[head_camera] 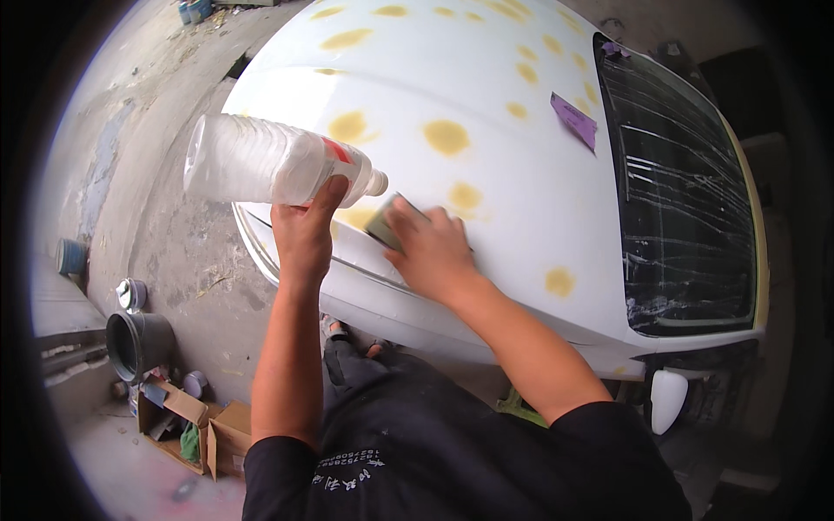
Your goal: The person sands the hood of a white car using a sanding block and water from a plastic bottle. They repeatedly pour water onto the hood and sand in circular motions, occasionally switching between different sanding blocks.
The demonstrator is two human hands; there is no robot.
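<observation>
My left hand [303,238] grips a clear plastic bottle [254,159] by its neck end, tilted on its side above the car hood, with its cap pointing right. The bottle carries a red and white label. Under my right hand [433,251] is a grey-green sanding block [391,225], pressed to the white car hood [521,215] near its side edge. Yellowish patches of filler or primer dot the hood, among them a large patch [446,137] beyond my right hand. Part of another patch lies beside the block, which hides some of it.
A purple sandpaper sheet [575,124] lies near the windshield [684,195], which has plastic film over it. The white side mirror [668,402] sticks out at right. On the floor at left stand a dark bucket [140,345], a small can [131,294] and open cardboard boxes [172,423].
</observation>
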